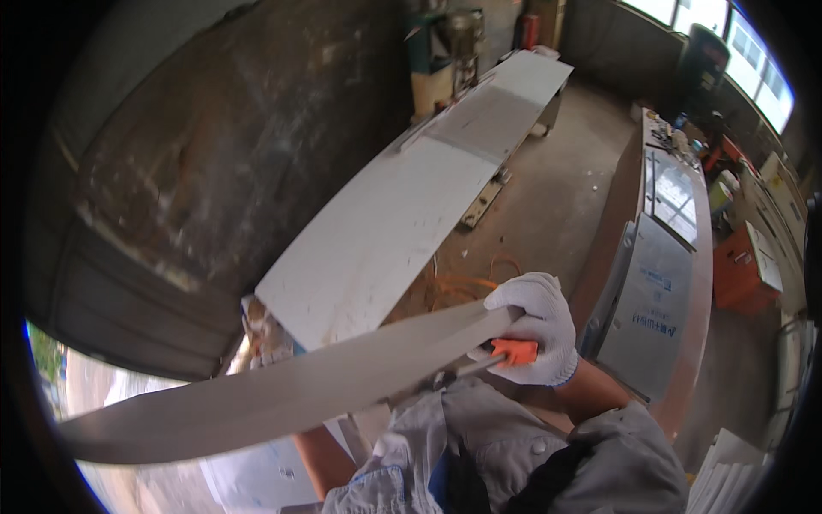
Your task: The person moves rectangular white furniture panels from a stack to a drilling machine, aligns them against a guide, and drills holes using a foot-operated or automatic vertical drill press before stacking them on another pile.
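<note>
Long and pale grey, a strip-like panel (pixel 282 398) lies nearest to me, running from the person's right hand (pixel 541 332) out to the near left. That hand, in a white knitted glove, is closed round the panel's end and also round an orange-handled tool (pixel 515 352) with a thin metal shaft. Only the left forearm (pixel 325 458) shows beneath the panel; the left hand is hidden, so I can't tell what it grips.

My worry is the length — one visible hold at the very end, shared with a tool, could let the panel twist or sag. Its far-reaching left end could knock the white worktop (pixel 368 240), and the tool's shaft, close under the panel, might scratch it. Orange cable or hose (pixel 467 285) on the floor could catch a foot.

As for writing, blue print in large characters and smaller lines marks the film-covered sheet (pixel 644 313) on the right worktop (pixel 700 325); on the panel I see none.
</note>
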